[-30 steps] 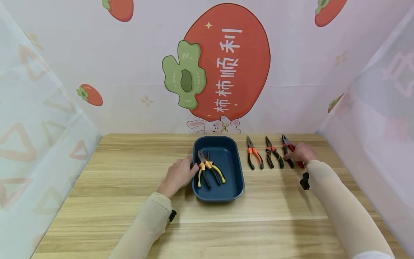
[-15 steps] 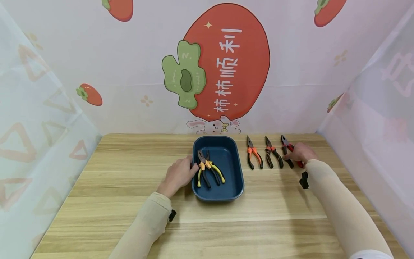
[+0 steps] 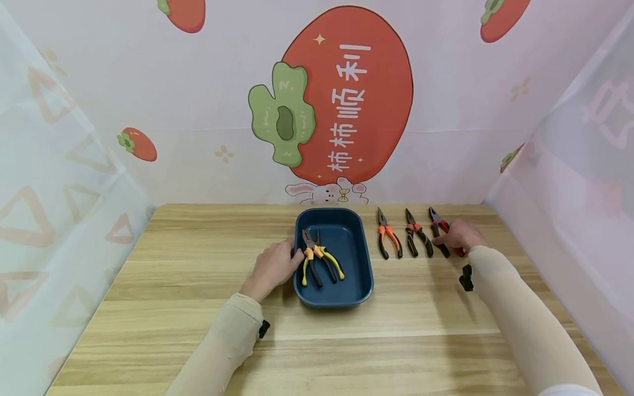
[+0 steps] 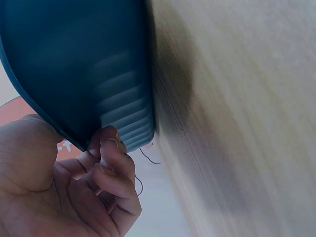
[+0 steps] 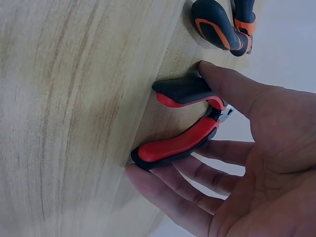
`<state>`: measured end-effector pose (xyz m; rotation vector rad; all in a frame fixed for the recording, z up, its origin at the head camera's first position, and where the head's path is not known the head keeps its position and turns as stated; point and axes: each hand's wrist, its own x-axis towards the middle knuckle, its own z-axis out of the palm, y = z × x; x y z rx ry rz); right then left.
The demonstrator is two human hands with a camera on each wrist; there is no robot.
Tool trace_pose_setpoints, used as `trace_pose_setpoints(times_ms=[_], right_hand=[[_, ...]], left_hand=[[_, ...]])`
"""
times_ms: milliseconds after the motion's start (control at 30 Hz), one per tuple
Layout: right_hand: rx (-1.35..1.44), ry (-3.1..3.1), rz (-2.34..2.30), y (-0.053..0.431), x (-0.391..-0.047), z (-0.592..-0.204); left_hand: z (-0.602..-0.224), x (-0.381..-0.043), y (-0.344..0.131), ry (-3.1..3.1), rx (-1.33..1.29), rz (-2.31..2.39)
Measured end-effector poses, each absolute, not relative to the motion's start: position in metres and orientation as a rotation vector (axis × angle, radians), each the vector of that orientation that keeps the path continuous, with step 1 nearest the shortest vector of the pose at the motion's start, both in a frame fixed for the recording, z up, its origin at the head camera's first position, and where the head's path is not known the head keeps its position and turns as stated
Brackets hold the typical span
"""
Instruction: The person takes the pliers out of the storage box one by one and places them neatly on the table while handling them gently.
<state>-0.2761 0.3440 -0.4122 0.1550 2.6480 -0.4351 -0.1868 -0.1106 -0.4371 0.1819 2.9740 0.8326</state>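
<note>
My left hand (image 3: pixel 274 268) grips the left wall of a dark blue tray (image 3: pixel 337 302); in the left wrist view, its thumb is at the rim and its curled fingers are against the tray's outer side. Two pairs of yellow-and-black pliers (image 3: pixel 310 258) lie side by side in the tray's left part. At the right, my right hand (image 3: pixel 463 235) holds red-and-black pliers (image 5: pixel 180 140) lying on the table. The right wrist view shows the thumb along one handle and the fingers along the other, with the handles spread. The pliers' head is partly hidden there.
Between the tray and my right hand lie orange-and-black pliers (image 3: pixel 389 235) and dark pliers with red-orange trim (image 3: pixel 419 234), heads toward the back. The wooden table (image 3: pixel 346 357) ends at a printed back sheet (image 3: pixel 198 176), and patterned sheets flank both sides.
</note>
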Motion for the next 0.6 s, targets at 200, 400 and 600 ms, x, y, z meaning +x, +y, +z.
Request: trace_pose_setpoints(times_ms=[200,400,600], right_hand=[[0.194,2.661,-0.475,0.345,-0.272,-0.414],[0.198,2.671,-0.547,0.344,-0.263,-0.409],[0.187,2.714,-0.586,0.342,-0.255,-0.401]], left_hand=[[-0.437,-0.186,-0.110,2.968,0.179,0.834],[-0.438,-0.186,-0.110,2.967,0.187,0.828],[-0.436,-0.186,-0.110,2.971,0.180,0.819]])
